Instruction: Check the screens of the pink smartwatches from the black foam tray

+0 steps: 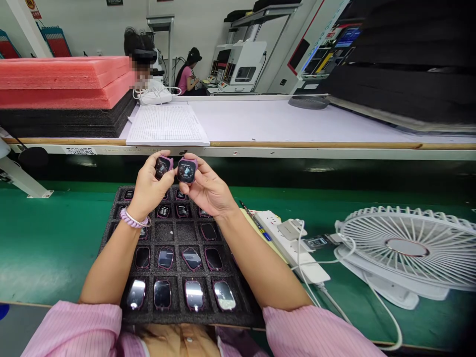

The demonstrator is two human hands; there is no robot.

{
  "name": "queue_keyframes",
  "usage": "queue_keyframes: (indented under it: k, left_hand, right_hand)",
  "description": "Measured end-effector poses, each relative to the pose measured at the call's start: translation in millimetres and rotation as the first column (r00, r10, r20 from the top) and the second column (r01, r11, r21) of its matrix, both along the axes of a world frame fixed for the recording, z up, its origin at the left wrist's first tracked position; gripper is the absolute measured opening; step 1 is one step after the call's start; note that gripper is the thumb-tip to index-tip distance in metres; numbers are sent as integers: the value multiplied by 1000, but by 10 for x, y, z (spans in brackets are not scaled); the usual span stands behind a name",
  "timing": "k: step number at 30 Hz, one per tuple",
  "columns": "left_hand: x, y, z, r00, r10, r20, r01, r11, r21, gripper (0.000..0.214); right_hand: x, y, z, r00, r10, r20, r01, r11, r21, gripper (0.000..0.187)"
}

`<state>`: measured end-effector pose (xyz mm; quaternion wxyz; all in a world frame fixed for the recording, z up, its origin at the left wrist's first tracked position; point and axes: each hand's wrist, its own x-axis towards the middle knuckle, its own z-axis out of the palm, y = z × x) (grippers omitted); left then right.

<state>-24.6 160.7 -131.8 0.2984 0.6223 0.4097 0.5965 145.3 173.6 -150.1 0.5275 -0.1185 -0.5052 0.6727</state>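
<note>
My left hand (pixel 148 186) is closed round a small pink smartwatch body (pixel 162 166) with a dark screen. My right hand (pixel 206 188) grips a second pink smartwatch body (pixel 186 170) whose screen is lit. Both watches are held side by side above the far end of a black foam tray (pixel 174 233). The tray lies on the green belt and holds several more watch bodies in its pockets, screens up. A pink band sits on my left wrist.
A white fan (pixel 409 248) lies flat at right, beside a white power strip (pixel 290 243) with cables and a pen. Beyond the belt stands a white bench with a printed sheet (pixel 167 126), pink and black foam stacks (pixel 63 94), and two people working.
</note>
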Motion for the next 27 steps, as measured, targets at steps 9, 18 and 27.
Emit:
queue_keyframes:
  k: [9,18,27]
  left_hand:
    - [0,9,-3,1000,-17,18,17,1000,-5,45]
    - [-8,-3,8,1000,-28,10,28,1000,-7,49]
    - [-2,88,-20,987,-24,158,52,984,-172,48]
  right_hand:
    - [-5,-9,13,997,-48,53,49,999,-19,51]
    - [4,-22,21,999,-26,27,26,1000,10,48]
    - [18,58,5,999,-4,46,10,992,-125,45]
